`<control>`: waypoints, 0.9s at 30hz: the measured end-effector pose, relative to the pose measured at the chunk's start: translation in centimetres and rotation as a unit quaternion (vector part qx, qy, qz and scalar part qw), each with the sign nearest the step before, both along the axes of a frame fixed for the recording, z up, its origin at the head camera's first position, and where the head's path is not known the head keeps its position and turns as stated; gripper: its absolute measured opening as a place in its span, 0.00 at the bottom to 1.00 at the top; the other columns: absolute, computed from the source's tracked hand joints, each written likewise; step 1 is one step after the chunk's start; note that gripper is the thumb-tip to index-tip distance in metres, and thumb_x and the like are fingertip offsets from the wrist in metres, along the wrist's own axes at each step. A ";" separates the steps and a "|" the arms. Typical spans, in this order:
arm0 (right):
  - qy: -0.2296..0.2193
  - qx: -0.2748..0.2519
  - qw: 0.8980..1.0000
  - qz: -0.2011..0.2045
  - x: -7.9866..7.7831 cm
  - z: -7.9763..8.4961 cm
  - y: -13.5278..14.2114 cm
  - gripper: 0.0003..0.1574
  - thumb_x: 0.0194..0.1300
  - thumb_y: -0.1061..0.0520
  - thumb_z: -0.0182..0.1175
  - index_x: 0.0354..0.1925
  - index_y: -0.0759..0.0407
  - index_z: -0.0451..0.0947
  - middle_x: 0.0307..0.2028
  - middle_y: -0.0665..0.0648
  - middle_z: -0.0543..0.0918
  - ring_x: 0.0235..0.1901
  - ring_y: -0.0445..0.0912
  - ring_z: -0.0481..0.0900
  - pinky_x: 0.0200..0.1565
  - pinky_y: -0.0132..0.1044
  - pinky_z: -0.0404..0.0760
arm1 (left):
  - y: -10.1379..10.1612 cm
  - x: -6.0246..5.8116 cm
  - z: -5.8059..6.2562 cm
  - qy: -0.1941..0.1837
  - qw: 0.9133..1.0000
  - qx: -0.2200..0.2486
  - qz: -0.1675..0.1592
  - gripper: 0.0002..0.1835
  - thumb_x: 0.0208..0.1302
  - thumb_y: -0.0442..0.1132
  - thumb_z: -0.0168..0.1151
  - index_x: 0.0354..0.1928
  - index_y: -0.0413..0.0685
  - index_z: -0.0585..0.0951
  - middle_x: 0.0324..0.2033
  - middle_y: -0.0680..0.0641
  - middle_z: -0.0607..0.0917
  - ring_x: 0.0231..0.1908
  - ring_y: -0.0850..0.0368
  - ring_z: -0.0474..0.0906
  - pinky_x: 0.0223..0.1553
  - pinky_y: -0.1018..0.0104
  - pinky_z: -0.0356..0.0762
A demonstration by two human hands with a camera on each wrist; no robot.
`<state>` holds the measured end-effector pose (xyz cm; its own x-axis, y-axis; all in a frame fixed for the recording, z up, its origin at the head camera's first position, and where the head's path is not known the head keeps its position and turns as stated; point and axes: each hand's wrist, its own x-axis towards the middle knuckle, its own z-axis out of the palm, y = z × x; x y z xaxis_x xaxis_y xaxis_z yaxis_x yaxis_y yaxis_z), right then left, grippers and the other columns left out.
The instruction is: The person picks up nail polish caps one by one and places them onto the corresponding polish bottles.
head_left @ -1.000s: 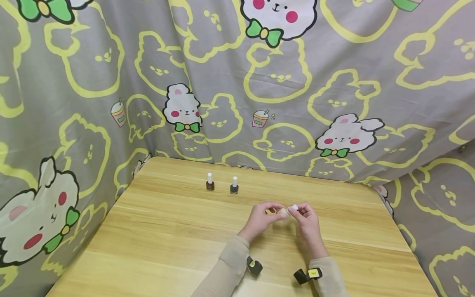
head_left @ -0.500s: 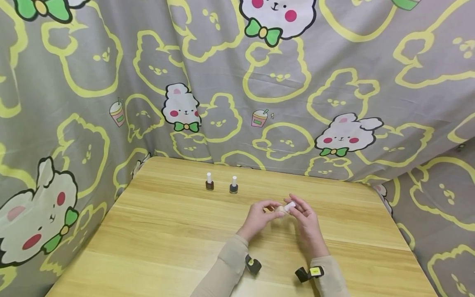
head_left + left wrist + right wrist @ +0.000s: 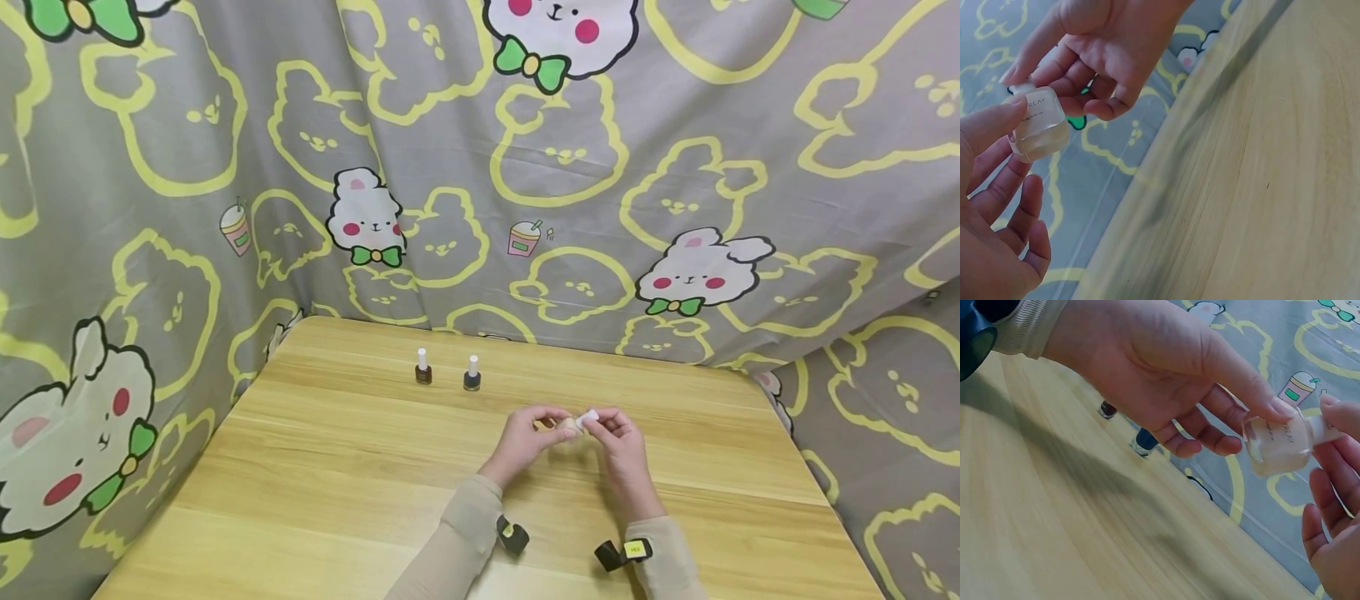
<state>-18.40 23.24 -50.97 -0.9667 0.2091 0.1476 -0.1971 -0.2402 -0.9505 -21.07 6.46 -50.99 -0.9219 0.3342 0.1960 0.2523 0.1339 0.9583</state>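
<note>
Just above the table, a small clear nail polish bottle (image 3: 1046,134) with pale contents is held tilted between both hands. My left hand (image 3: 522,440) pinches its glass body between thumb and fingers. On the white cap (image 3: 588,417), my right hand (image 3: 625,454) has its thumb and fingertips in a pinch. The cap sits against the bottle's neck in the right wrist view, and printed lettering shows on the glass in the left wrist view.
Two more nail polish bottles with white caps stand upright toward the back of the wooden table (image 3: 337,450): a dark brown one (image 3: 423,375) and a dark blue-black one (image 3: 472,381). A patterned grey curtain (image 3: 450,150) hangs behind and along the sides.
Half a second ago my right fingers were spread away around the cap; now they are drawn in on it again. My left hand and the bottle stay in nearly the same place.
</note>
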 end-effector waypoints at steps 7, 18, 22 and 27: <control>-0.016 -0.003 0.999 -0.043 0.0 0.0 -0.6 0.20 0.58 0.76 0.60 0.26 0.51 0.75 0.25 0.43 0.81 0.28 0.34 0.77 0.33 0.24 0.77 | 0.2 0.1 0.0 0.000 1.000 -0.006 0.002 0.15 0.52 0.47 0.74 0.43 0.54 0.86 0.41 0.54 0.88 0.40 0.63 0.76 0.41 0.72 0.73; 0.045 0.019 0.995 0.091 0.1 -0.4 0.3 0.24 0.68 0.71 0.51 0.62 0.74 0.67 0.47 0.47 0.87 0.47 0.36 0.81 0.49 0.29 0.74 | -0.2 0.0 0.1 -0.010 1.000 0.000 0.015 0.16 0.53 0.49 0.73 0.44 0.55 0.86 0.41 0.54 0.87 0.41 0.58 0.77 0.38 0.72 0.72; 0.036 0.016 0.995 0.096 0.3 -0.3 0.5 0.20 0.69 0.71 0.50 0.58 0.73 0.72 0.45 0.46 0.88 0.49 0.36 0.83 0.53 0.31 0.72 | -0.3 0.0 0.2 -0.011 1.000 0.004 0.015 0.15 0.53 0.49 0.73 0.43 0.55 0.86 0.40 0.54 0.88 0.41 0.59 0.77 0.38 0.72 0.71; 0.032 0.008 0.996 0.079 0.3 -0.1 0.4 0.15 0.68 0.71 0.53 0.49 0.64 0.80 0.41 0.47 0.89 0.46 0.38 0.85 0.53 0.29 0.74 | -0.3 -0.1 0.1 -0.003 1.000 0.009 0.010 0.15 0.53 0.49 0.73 0.43 0.55 0.87 0.40 0.55 0.88 0.41 0.59 0.77 0.39 0.72 0.72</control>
<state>-18.08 23.65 -51.11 -0.9759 0.0524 0.2118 -0.2181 -0.2584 -0.9411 -21.16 6.13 -50.88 -0.9294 0.3131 0.1956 0.2437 0.1223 0.9621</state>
